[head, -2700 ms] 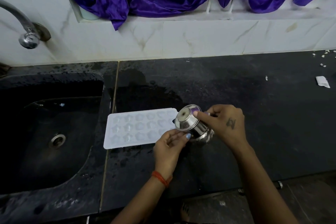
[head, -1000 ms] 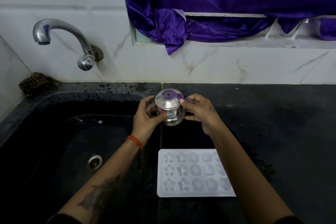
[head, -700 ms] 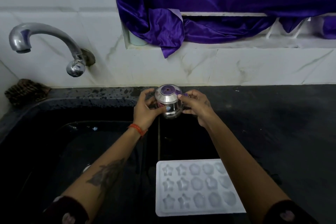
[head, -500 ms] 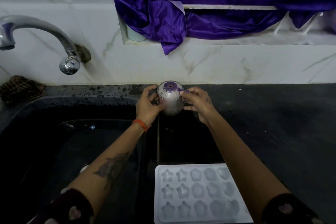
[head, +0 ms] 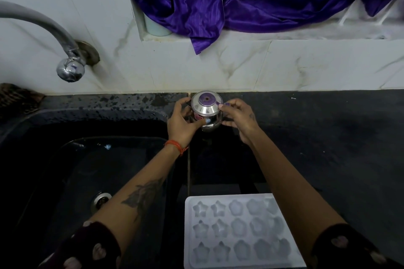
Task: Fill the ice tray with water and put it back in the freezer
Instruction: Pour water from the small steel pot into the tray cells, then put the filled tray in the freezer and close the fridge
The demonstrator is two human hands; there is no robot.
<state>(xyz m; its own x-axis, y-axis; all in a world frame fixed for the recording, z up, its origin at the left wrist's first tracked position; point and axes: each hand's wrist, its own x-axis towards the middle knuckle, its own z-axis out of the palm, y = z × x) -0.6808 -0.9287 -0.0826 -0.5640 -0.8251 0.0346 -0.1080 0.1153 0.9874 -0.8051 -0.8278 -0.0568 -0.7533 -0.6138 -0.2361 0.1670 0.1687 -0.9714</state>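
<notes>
- A person stands at a dark stone bench, both arms stretched toward the back wall, sleeves pushed up.
- The left hand curls round the left side of a small steel pot, thumb laid across its front.
- The right hand holds the pot's right side, fingertips pinching at its flared neck (the nails are painted).
- The pot sits close to the marble-tiled wall, just right of the black sink; whether its base touches the bench, I cannot tell.
- The white ice tray lies flat on the bench near the front edge, between the two forearms and well apart from the pot, its star and flower moulds facing up.
- A steel tap juts from the wall above the sink.
- Purple cloth drapes over the ledge above.
</notes>
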